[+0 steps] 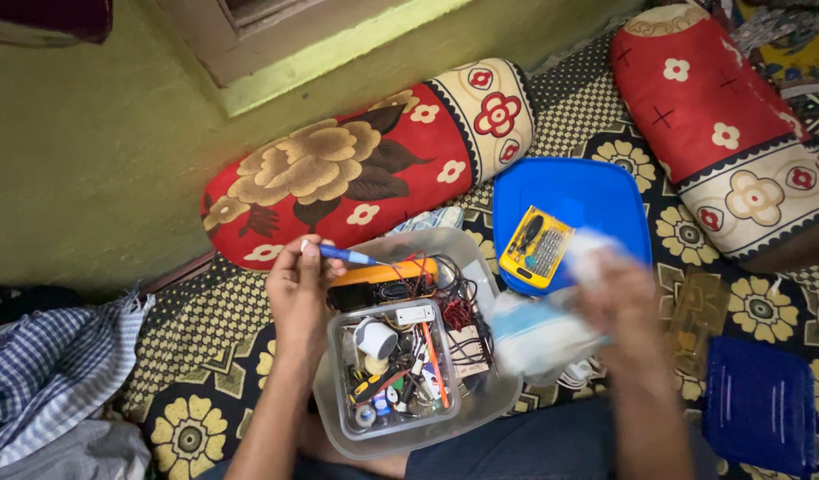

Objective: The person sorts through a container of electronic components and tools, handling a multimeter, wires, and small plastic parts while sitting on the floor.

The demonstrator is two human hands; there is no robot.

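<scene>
Here, the left hand point(295, 284) has its fingers point(310, 252) pinching a blue pen-like tool point(345, 256) above a clear plastic box point(480, 267) of wires and small parts. The right hand point(618, 298), blurred, closes on a pale cloth bundle point(534, 333) at the box's right edge, beside a blue lid point(596, 191) bearing a yellow screwdriver kit point(535, 246). Open patterned bedding point(196, 427) lies left.

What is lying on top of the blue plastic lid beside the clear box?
On the blue lid lies a yellow case of small screwdriver bits. The blurred right hand, holding pale cloth-like material, covers the lid's near edge, so anything there is hidden.
</scene>
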